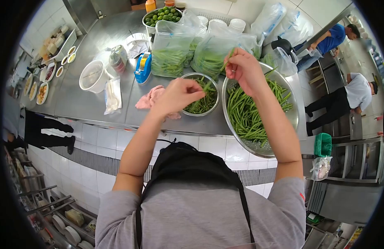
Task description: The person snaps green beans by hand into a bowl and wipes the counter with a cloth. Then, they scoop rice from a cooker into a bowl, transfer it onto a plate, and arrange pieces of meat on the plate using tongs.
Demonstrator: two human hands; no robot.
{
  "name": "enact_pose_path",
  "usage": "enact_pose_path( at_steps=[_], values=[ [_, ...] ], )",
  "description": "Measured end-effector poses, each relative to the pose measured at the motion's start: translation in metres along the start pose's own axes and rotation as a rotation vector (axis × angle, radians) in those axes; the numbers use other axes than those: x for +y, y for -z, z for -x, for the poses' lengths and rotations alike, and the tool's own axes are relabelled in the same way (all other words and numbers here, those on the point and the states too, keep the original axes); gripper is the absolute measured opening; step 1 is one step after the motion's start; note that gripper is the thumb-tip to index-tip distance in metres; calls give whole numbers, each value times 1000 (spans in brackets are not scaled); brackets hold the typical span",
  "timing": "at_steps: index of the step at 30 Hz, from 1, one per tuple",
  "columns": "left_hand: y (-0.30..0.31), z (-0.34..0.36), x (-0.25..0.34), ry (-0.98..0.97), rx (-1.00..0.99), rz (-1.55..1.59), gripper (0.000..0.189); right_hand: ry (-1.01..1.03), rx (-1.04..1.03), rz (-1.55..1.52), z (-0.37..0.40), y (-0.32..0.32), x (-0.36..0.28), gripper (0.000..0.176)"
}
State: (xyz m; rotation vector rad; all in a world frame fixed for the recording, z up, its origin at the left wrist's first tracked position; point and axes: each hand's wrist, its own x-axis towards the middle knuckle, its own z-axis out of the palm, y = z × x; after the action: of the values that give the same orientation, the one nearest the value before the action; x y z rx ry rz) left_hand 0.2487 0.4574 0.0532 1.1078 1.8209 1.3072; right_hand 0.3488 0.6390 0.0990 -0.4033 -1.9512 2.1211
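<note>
A large perforated metal colander [295, 120] full of long green beans [246, 112] stands at the table's front edge. To its left is a smaller steel bowl [218, 99] with short green bean pieces [198, 107]. My left hand [181, 94] is over this bowl, fingers pinched together on what looks like a bit of green bean. My right hand [243, 68] is raised above the colander's back left rim, thumb and fingertips closed on a green bean. A pink cloth [149, 98] lies left of the small bowl, partly behind my left wrist.
Plastic bags of greens [169, 58] line the back, near a bowl of limes [163, 17]. A blue tape dispenser [143, 68] and white tub [93, 76] stand left. Two people [335, 39] are at the right; another person [42, 128] stands far left.
</note>
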Motion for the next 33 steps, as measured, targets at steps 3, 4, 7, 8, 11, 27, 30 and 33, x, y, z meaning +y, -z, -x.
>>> enact_pose_path(
  at_steps=[3,4,7,8,11,27,30,33],
  values=[
    [26,15,-32,147,16,-211,18,197,32,673,-11,-8,24,11],
    [29,16,-39,161,52,-151,18,214,-67,960,-15,-11,34,13],
    [33,20,-44,134,57,-119,19,322,-104,1308,-19,-25,38,15],
    [34,20,-42,132,66,-118,19,469,-186,1186,-19,-29,34,14],
    [34,22,-31,110,67,-156,19,606,-331,1066,-13,-37,34,11],
    [16,1,-39,31,379,356,14,-37,-330,837,-12,-40,47,21],
    [11,0,-34,-32,450,395,13,-67,-307,648,-2,-50,32,20],
    [3,2,-19,-169,478,659,12,-62,-212,432,4,-50,27,16]
  ],
)
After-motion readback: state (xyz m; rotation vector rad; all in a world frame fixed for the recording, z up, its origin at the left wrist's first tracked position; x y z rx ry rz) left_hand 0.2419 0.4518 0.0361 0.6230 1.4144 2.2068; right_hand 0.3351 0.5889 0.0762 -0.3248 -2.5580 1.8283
